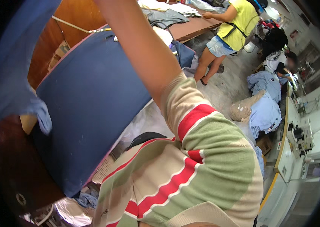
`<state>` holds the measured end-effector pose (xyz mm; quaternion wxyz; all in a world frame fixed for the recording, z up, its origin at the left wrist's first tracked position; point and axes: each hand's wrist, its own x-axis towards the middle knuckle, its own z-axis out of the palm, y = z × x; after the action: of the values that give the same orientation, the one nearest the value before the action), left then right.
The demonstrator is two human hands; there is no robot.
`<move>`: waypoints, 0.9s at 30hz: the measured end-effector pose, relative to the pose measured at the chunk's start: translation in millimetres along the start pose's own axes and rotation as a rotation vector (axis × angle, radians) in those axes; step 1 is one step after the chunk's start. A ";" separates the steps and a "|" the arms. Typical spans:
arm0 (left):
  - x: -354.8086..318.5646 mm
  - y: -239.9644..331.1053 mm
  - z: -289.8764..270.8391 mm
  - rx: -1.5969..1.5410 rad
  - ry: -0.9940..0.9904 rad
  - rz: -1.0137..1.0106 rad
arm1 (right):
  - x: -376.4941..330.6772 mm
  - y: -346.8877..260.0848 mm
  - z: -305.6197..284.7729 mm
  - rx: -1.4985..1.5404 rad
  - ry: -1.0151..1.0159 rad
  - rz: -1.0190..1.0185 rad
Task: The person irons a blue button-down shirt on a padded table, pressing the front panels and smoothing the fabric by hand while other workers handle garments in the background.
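Blue cloth (12, 72) hangs lengthwise, pointing downward.

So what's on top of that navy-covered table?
At the far end, a small white item shows beside the right forearm, which covers whatever lies behind it. Light blue fabric hangs across the left end of the navy-covered table; whether it touches is unclear.

Garment workshop | sewing machine (306, 137) on bench (285, 166) | heaped blue garments (265, 111) | cloth-covered table (95, 87)
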<state>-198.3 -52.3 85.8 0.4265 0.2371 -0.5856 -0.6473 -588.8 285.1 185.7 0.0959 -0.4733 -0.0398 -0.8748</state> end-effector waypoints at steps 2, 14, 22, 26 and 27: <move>-24.3 -3.0 -28.9 0.097 0.021 0.021 | -53.8 -16.1 -30.6 0.037 0.096 0.056; -179.8 -259.2 -61.1 -0.019 0.072 -0.762 | -371.8 -80.4 -198.1 -0.442 1.103 0.942; -253.9 -229.5 -26.3 0.053 0.208 -0.640 | -398.9 -154.5 -181.8 -0.474 1.073 0.948; -305.4 -230.8 -42.8 0.080 0.265 -0.675 | -426.4 -220.4 -159.9 -0.487 1.140 0.992; -314.0 -237.0 -46.2 0.437 0.269 -0.719 | -440.8 -229.5 -155.4 -0.509 1.225 1.034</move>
<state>-61.6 170.8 -211.6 0.1865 0.5924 -0.5284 -0.5789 -528.2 542.1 -263.1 0.3794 0.1195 0.4395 -0.8054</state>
